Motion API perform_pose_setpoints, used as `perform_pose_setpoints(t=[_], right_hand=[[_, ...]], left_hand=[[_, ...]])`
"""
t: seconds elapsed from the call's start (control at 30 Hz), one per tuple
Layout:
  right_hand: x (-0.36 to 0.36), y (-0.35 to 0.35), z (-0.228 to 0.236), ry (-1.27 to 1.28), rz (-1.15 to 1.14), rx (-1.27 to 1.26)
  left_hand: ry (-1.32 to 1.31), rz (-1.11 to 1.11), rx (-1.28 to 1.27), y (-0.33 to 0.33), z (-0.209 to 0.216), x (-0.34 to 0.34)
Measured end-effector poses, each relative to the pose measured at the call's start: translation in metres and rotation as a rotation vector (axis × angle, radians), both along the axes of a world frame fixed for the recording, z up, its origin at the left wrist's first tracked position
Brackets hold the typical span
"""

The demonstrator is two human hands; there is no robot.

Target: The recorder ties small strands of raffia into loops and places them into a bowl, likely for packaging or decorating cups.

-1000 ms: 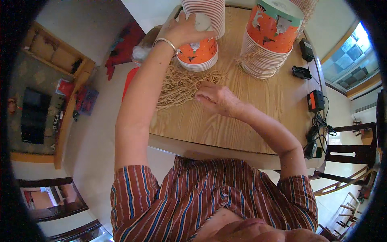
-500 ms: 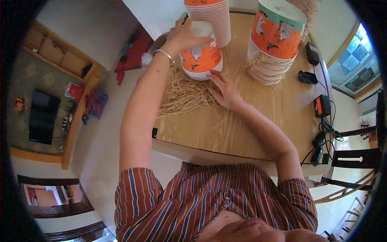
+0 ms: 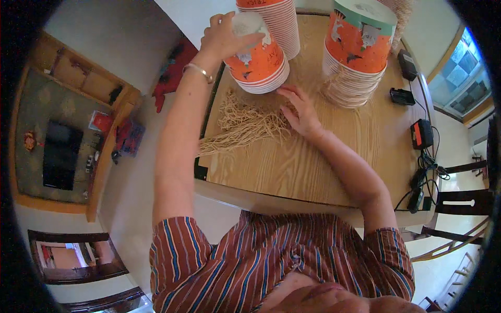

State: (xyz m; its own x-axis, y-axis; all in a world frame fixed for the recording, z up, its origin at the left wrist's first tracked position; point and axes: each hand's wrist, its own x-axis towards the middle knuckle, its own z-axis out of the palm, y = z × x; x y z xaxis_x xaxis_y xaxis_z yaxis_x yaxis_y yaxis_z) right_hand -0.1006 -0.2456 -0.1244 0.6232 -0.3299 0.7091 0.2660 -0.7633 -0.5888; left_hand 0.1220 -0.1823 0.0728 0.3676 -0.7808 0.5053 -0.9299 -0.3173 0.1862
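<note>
My left hand (image 3: 220, 40) is wrapped over the top of an upside-down stack of orange paper buckets (image 3: 263, 61), thumb on the near side and fingers on the far left side. The stack tilts, its white rims toward me. My right hand (image 3: 305, 116) is open on the table, fingers apart. Its index finger reaches the lowest rim; I cannot tell if it touches. Between the stack and me lies a loose bundle of tan twisted paper cords (image 3: 245, 125), beside my right fingers.
A taller upside-down bucket stack (image 3: 360, 49) with cord handles stands to the right on the wooden table (image 3: 292, 175). Behind my left hand rises another bucket stack (image 3: 274, 26). Black adapters and tangled cables (image 3: 425, 161) lie along the right edge. Dark chairs (image 3: 462, 203) stand beyond.
My left hand has moved left and tipped the bucket stack, whose top leans left and whose rims show more. My right hand has shifted slightly right. The view has moved a little.
</note>
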Motion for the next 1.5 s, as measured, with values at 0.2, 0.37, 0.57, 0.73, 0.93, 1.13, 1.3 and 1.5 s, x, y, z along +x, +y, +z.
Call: perform_pose_setpoints(t=[0.2, 0.37, 0.57, 0.73, 0.93, 1.13, 1.3, 1.5], right_hand=[[-0.001, 0.003, -0.008, 0.008, -0.037, -0.002], [0.002, 0.005, -0.007, -0.076, 0.010, -0.001], [-0.002, 0.002, -0.005, 0.010, -0.001, 0.099], [-0.010, -0.006, 0.009, -0.102, -0.076, 0.025], [-0.027, 0.010, 0.075, -0.257, 0.122, 0.342], [-0.046, 0.025, 0.129, -0.201, 0.172, 0.293], [-0.051, 0.028, 0.145, -0.121, 0.181, 0.296], [-0.060, 0.040, 0.144, -0.037, 0.277, 0.516]], left_hand=[[-0.150, 0.025, 0.123, 0.005, 0.017, -0.014], [-0.064, 0.047, 0.126, 0.002, 0.034, -0.014], [0.053, -0.107, -0.088, 0.040, 0.108, -0.063], [0.584, -0.250, -0.305, 0.107, 0.103, -0.054], [1.408, -0.540, -0.641, 0.164, 0.011, -0.084], [1.753, -0.585, -0.666, 0.179, -0.050, -0.091], [1.994, -0.750, -0.718, 0.170, -0.062, -0.115], [1.787, -0.425, -0.894, 0.168, -0.101, -0.143]])
